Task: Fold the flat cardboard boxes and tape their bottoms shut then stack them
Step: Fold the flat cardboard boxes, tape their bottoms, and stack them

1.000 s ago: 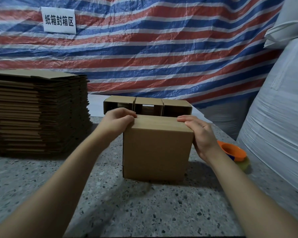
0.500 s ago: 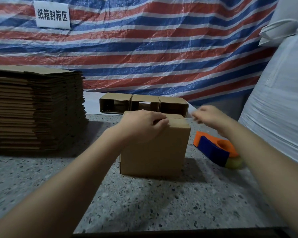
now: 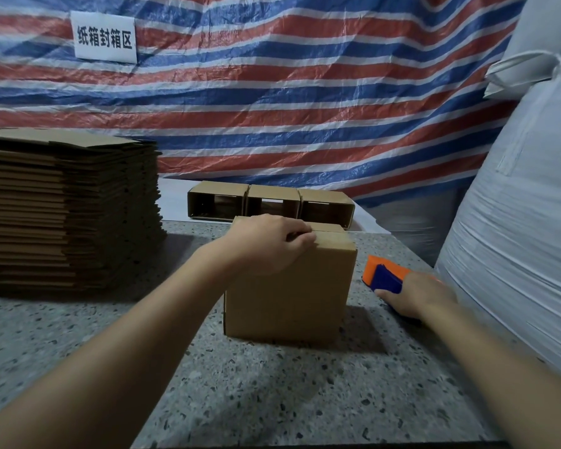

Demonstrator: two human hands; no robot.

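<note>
Two hands work at one box (image 3: pixel 289 296), which stands on the stone table (image 3: pixel 272 400) with its folded flaps turned up. From the head view, the left hand (image 3: pixel 266 243) lies over the top, fingers curled at the seam where the flaps meet, pressing them down. The right hand (image 3: pixel 416 294) has closed around the orange and blue tape dispenser (image 3: pixel 384 275), which lies on the table just beside the box, on its right. No tape shows on the seam yet, so the bottom looks unsealed. Three finished boxes (image 3: pixel 271 205) lie in a row behind it, and a tall stack of flats (image 3: pixel 65 209) stands well to the left. The likely risk is that the flaps spring apart if the left hand eases off before tape crosses the seam, leaving a gap or a skewed strip. The light box may also slide or tip under the dispenser's drag unless that hand bears down firmly.
</note>
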